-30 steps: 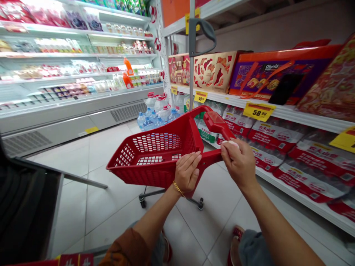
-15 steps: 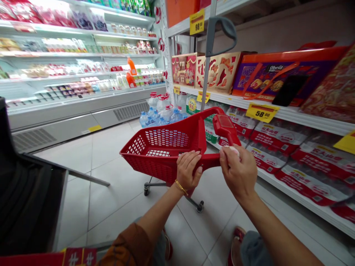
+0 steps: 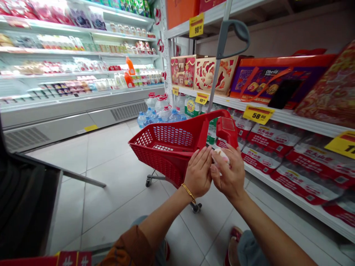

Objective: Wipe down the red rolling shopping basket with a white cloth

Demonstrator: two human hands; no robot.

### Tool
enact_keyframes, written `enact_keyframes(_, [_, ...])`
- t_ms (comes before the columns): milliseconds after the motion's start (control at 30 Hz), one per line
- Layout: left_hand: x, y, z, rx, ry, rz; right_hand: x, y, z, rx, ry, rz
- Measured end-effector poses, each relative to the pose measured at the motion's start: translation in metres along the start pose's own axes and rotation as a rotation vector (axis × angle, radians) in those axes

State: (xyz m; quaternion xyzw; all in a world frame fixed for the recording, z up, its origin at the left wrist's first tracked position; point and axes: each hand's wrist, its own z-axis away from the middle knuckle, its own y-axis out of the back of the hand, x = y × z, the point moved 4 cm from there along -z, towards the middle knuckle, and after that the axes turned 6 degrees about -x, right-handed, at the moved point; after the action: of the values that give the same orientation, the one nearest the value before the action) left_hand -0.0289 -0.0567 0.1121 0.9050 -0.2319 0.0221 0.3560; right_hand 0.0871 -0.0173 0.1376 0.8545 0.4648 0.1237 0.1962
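Note:
A red plastic shopping basket on casters (image 3: 163,162) stands tilted in front of me, with holes in its sides. My right hand (image 3: 231,171) is closed around a small crumpled white cloth with coloured patches (image 3: 222,155), just below the basket's red handle (image 3: 227,129). Whether it is fabric or tissue I cannot tell. Close beside it is my left hand (image 3: 198,173), wearing a gold bracelet; its fingers are stretched out and held together by the basket's near rim. Fingertips of the left hand come up against the cloth and the right hand.
On the right, a shelf holds gift boxes (image 3: 271,79) above packs of bottled water (image 3: 277,140). Large water bottles (image 3: 163,111) stand on the floor behind the basket. A refrigerated display (image 3: 83,107) fills the back left. A grey handle on a pole (image 3: 235,37) rises behind the basket.
My left hand has moved right, off the basket's rim towards the right hand. The right hand has come left with the cloth, away from the handle's base. The view has shifted slightly.

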Motion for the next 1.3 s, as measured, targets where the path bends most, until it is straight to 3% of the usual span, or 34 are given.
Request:
enact_keyframes(333, [-0.005,0.0,-0.005,-0.056,-0.05,0.063,0.029,-0.006,0.011,0.098,0.182,-0.018])
enact_keyframes(667, [-0.006,-0.002,-0.003,-0.063,-0.041,0.086,0.045,0.008,-0.003,0.239,-0.123,-0.22])
enact_keyframes(800, [-0.007,-0.003,-0.003,-0.059,-0.033,0.084,0.065,0.007,-0.009,0.197,-0.298,-0.292])
enact_keyframes(900, [-0.005,-0.004,-0.003,-0.053,-0.028,0.073,0.071,0.004,-0.013,0.157,-0.308,-0.362])
enact_keyframes(1100, [-0.001,-0.003,-0.005,-0.032,-0.021,0.03,0.076,-0.001,-0.014,0.208,-0.43,-0.434])
enact_keyframes(1300, [0.011,-0.004,-0.01,-0.013,-0.049,-0.047,0.067,0.001,-0.012,0.228,-0.416,-0.436])
